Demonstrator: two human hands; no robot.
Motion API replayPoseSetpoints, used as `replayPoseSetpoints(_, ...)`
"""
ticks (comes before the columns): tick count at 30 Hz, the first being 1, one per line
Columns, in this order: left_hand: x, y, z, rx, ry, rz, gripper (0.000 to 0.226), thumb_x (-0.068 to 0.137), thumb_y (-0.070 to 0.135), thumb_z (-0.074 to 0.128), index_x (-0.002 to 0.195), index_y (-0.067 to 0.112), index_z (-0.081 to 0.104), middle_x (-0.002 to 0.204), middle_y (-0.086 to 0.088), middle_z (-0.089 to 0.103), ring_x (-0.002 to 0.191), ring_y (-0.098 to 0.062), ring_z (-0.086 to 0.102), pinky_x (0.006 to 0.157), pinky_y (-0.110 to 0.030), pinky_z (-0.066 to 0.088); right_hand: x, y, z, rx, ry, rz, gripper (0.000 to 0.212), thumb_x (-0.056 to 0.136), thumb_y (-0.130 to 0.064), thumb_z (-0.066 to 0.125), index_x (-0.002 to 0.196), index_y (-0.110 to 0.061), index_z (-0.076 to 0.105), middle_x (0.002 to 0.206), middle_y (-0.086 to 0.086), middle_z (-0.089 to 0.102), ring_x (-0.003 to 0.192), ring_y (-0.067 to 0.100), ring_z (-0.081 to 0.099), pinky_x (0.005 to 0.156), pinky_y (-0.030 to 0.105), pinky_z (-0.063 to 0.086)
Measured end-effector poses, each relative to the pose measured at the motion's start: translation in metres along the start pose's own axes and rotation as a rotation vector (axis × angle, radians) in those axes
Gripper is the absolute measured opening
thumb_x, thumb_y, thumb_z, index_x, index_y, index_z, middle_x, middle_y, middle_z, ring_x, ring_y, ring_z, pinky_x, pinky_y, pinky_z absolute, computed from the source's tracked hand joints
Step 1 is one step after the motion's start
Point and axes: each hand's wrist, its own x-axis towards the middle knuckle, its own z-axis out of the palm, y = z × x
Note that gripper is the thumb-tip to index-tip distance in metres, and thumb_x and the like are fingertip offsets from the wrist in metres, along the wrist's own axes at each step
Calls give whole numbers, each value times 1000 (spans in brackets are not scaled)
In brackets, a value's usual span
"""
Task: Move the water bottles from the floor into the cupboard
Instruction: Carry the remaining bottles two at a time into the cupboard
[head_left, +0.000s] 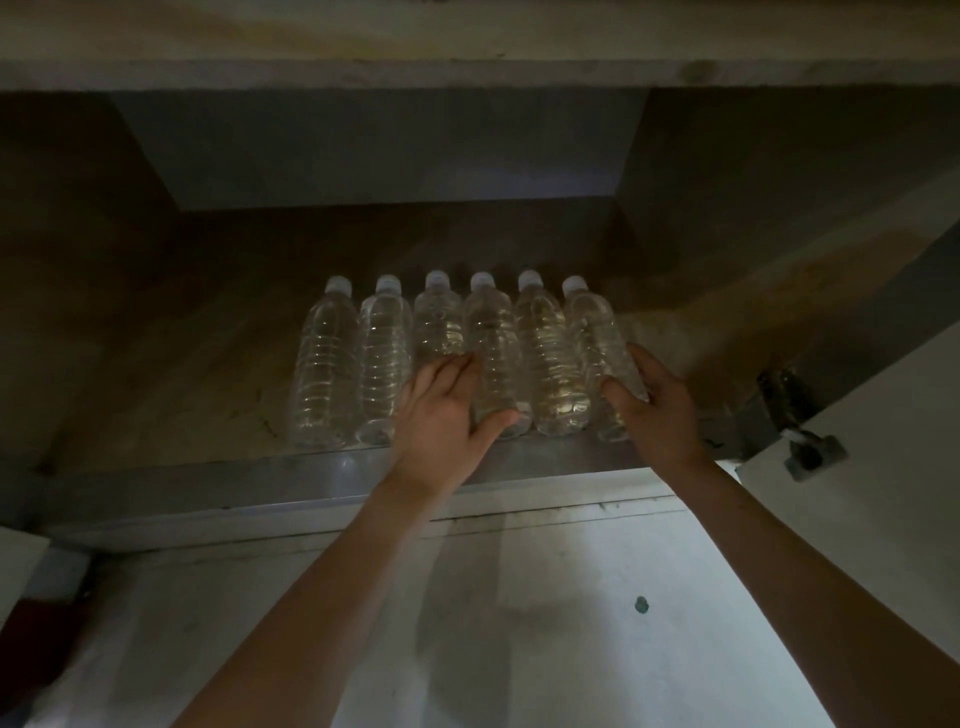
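Bottles (324, 364): I count six clear ones with white caps, side by side in a touching row on the shelf (182, 338) inside the cupboard (395, 150). Their bases are at the front edge and their caps point to the back. I can't tell from here whether they stand or lie.
Left hand (447, 410): on the middle of the row. The fingers are nearly straight over the lower third bottle (438, 322), and the thumb is hooked across the fourth bottle (491, 332) near its base, so that bottle sits pinched between them.
Right hand (660, 405): grips the sixth bottle (592, 322) at the row's right end, thumb across its front and fingers curled round its right side.
Light: dim in the cupboard, so I see the bottle detail poorly.
Door (883, 467): white, swung open at the right, with a metal hinge (784, 395) just beyond my right hand.
Below the shelf: a white panel (519, 597) bearing a small dark spot (641, 604).
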Motion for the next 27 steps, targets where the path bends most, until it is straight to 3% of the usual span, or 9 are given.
replayPoseSetpoints(4, 0, 1, 0, 23, -11, 11, 79, 89, 68, 32, 140, 12, 50, 140, -2, 55, 133, -20, 41, 111, -37, 33, 5, -1, 2, -63, -21, -7, 39, 93, -27, 64, 130, -23, 57, 121, -8, 62, 113, 12, 59, 96, 23, 48)
replayPoseSetpoints(7, -9, 6, -12, 25, -54, 32, 66, 93, 60, 34, 133, 13, 57, 130, -3, 62, 127, -23, 48, 108, -38, 40, -1, -10, -6, -337, -24, -81, 39, 95, -30, 60, 131, -18, 54, 120, -4, 60, 109, 11, 57, 90, 8, 40)
replayPoseSetpoints(9, -21, 12, -33, 26, -92, 42, 54, 95, 52, 39, 128, 15, 61, 122, -3, 66, 119, -23, 53, 101, -38, 45, -19, -24, -17, -580, -50, -125, 47, 96, -43, 52, 136, -19, 48, 130, 0, 57, 114, 19, 58, 96, 21, 45)
replayPoseSetpoints(11, -34, 21, -66, 33, -116, 42, 47, 96, 46, 43, 122, 13, 64, 115, -5, 68, 111, -25, 57, 93, -38, 49, -43, -50, -30, -668, -91, -142, 51, 96, -48, 47, 138, -20, 47, 133, 8, 57, 117, 27, 57, 97, 37, 51)
replayPoseSetpoints(12, -39, 27, -85, 39, -128, 37, 46, 96, 44, 44, 120, 12, 66, 113, -5, 68, 108, -26, 58, 91, -38, 50, -57, -67, -36, -678, -95, -151, 50, 96, -47, 47, 137, -18, 49, 131, 10, 59, 116, 29, 57, 94, 38, 52)
replayPoseSetpoints(17, -66, 78, -213, 56, -264, 16, 48, 96, 44, 39, 119, 12, 66, 112, -6, 69, 105, -28, 59, 90, -38, 49, -129, -195, -77, -730, -131, -169, 49, 94, -41, 45, 127, -7, 60, 121, 15, 65, 109, 34, 59, 90, 38, 50)
replayPoseSetpoints(22, -80, 166, -388, 39, -358, 64, 43, 94, 40, 42, 106, 11, 71, 100, -4, 71, 94, -27, 63, 84, -34, 42, -188, -358, -155, -723, -164, -74, 48, 92, -39, 44, 119, -4, 65, 105, 14, 70, 96, 34, 64, 84, 39, 52)
replayPoseSetpoints(24, -76, 205, -468, 5, -375, 82, 42, 94, 39, 42, 103, 12, 72, 99, -2, 72, 92, -24, 65, 83, -32, 46, -206, -435, -197, -725, -156, -61, 49, 92, -40, 43, 118, -4, 65, 106, 11, 70, 99, 33, 64, 85, 40, 52)
replayPoseSetpoints(27, -56, 257, -585, -73, -414, 27, 49, 96, 42, 37, 115, 10, 69, 111, -3, 70, 103, -23, 64, 87, -34, 52, -233, -548, -259, -723, -188, -11, 53, 93, -44, 41, 123, -6, 62, 113, 9, 69, 107, 32, 61, 87, 42, 52)
